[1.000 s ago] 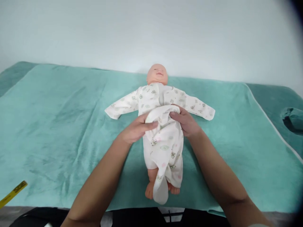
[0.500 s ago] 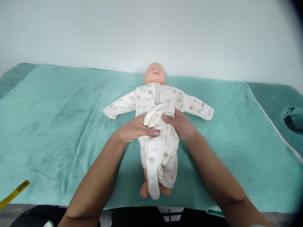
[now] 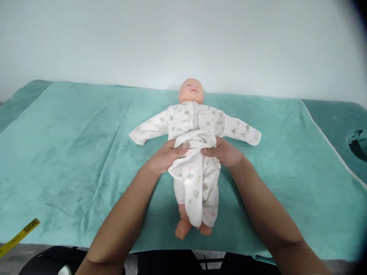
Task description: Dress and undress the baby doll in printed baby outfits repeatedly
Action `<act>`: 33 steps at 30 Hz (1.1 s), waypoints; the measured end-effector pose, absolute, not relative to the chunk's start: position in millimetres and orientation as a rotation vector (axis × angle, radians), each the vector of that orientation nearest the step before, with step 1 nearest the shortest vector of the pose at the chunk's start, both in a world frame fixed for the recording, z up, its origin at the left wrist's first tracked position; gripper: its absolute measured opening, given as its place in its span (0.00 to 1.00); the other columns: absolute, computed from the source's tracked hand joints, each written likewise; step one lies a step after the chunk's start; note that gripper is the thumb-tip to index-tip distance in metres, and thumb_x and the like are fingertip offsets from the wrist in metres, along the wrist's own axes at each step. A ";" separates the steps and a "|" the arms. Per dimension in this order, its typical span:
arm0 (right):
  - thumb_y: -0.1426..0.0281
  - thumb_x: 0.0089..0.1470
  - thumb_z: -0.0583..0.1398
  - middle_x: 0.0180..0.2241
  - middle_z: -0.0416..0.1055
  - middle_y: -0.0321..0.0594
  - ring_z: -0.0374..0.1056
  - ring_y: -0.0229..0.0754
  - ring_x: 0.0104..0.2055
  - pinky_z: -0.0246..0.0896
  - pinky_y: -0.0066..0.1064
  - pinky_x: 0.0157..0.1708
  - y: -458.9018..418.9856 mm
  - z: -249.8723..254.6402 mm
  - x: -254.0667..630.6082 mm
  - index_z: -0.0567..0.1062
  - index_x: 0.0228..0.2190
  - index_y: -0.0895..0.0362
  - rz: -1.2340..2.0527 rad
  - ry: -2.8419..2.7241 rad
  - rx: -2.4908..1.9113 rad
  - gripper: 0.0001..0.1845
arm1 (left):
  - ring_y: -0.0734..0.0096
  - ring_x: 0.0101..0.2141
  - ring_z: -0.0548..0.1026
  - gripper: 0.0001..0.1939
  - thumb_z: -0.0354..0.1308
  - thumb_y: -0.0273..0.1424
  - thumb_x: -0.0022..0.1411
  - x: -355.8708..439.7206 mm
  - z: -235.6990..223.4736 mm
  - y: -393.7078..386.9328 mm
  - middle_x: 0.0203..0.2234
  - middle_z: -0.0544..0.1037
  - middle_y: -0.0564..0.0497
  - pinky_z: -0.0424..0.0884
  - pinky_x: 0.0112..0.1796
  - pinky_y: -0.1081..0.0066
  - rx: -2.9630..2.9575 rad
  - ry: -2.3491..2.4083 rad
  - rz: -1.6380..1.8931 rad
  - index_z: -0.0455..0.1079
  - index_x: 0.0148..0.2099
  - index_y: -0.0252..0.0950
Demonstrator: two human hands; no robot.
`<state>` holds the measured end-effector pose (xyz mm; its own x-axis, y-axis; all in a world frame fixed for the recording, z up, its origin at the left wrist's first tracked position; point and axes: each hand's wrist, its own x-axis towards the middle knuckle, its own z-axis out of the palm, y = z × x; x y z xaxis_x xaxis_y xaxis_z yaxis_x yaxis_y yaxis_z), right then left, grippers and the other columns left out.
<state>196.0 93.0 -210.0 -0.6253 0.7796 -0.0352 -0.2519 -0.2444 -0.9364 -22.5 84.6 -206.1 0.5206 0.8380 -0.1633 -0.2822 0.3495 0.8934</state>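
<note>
A baby doll (image 3: 191, 91) lies on its back, feet towards me, in an open-fronted white printed top (image 3: 180, 117) whose sleeves stretch out to both sides. Over its belly and legs are white printed baby pants (image 3: 197, 183), bunched at the waist. My left hand (image 3: 166, 156) grips the waistband on the left, thumb on top of the cloth. On the right side of the waistband, my right hand (image 3: 225, 152) is closed the same way. Both of the doll's feet show below the pants. Fingers under the cloth are hidden.
A green blanket (image 3: 71, 152) covers the table, with a white wall (image 3: 183, 38) behind it. At the right edge lies a clear thing with a dark band (image 3: 358, 147). A yellow strip (image 3: 20, 236) shows at the lower left.
The waistband is spread wider between my hands. The pants' legs have shifted, so more of the doll's left-side leg and foot shows. The whole view has moved slightly.
</note>
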 end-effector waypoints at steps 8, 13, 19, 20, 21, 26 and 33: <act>0.57 0.51 0.69 0.39 0.78 0.39 0.74 0.44 0.41 0.70 0.33 0.39 93.0 -208.7 197.7 0.78 0.44 0.56 1.894 -1.580 -0.689 0.22 | 0.57 0.39 0.81 0.23 0.76 0.30 0.44 -24.9 -206.3 84.8 0.37 0.83 0.45 0.76 0.41 0.64 1.018 0.646 0.721 0.80 0.45 0.34; 0.61 0.42 0.74 0.35 0.77 0.35 0.72 0.42 0.38 0.70 0.33 0.39 94.9 -190.3 200.9 0.79 0.39 0.57 1.964 -1.997 -0.797 0.23 | 0.64 0.32 0.80 0.17 0.76 0.34 0.45 -19.6 -220.3 80.9 0.31 0.83 0.47 0.77 0.36 0.68 0.889 0.597 0.909 0.81 0.37 0.33; 0.58 0.50 0.69 0.42 0.77 0.41 0.72 0.44 0.43 0.68 0.36 0.45 88.0 -190.2 191.9 0.77 0.45 0.58 1.884 -1.677 -0.717 0.23 | 0.57 0.35 0.81 0.20 0.75 0.39 0.46 -12.9 -223.5 77.7 0.30 0.83 0.45 0.77 0.40 0.63 0.800 0.707 1.095 0.80 0.39 0.32; 0.57 0.51 0.68 0.42 0.77 0.41 0.72 0.44 0.44 0.68 0.37 0.46 86.6 -190.8 190.7 0.77 0.45 0.59 1.861 -1.685 -0.712 0.24 | 0.58 0.35 0.81 0.19 0.75 0.38 0.47 -10.2 -221.8 75.0 0.30 0.83 0.45 0.76 0.40 0.64 0.792 0.731 1.135 0.79 0.39 0.32; 0.56 0.52 0.68 0.43 0.77 0.42 0.72 0.45 0.45 0.67 0.37 0.46 85.4 -190.9 189.8 0.77 0.46 0.59 1.829 -1.712 -0.721 0.24 | 0.60 0.34 0.81 0.18 0.74 0.37 0.49 -6.9 -218.9 70.8 0.31 0.83 0.45 0.76 0.39 0.66 0.785 0.755 1.174 0.79 0.39 0.31; 0.55 0.54 0.66 0.46 0.77 0.41 0.71 0.48 0.51 0.65 0.39 0.51 83.2 -185.3 191.4 0.77 0.48 0.57 1.629 -1.905 -0.819 0.24 | 0.62 0.35 0.81 0.20 0.70 0.39 0.56 17.4 -185.9 19.6 0.36 0.83 0.44 0.76 0.38 0.67 0.692 0.898 1.255 0.77 0.47 0.31; 0.57 0.48 0.68 0.40 0.78 0.39 0.72 0.49 0.44 0.62 0.35 0.44 79.5 -171.4 200.9 0.79 0.38 0.57 1.378 -2.443 -0.732 0.19 | 0.57 0.35 0.82 0.26 0.68 0.40 0.57 56.7 -150.2 -96.3 0.37 0.83 0.43 0.77 0.38 0.63 0.446 1.198 1.289 0.75 0.55 0.33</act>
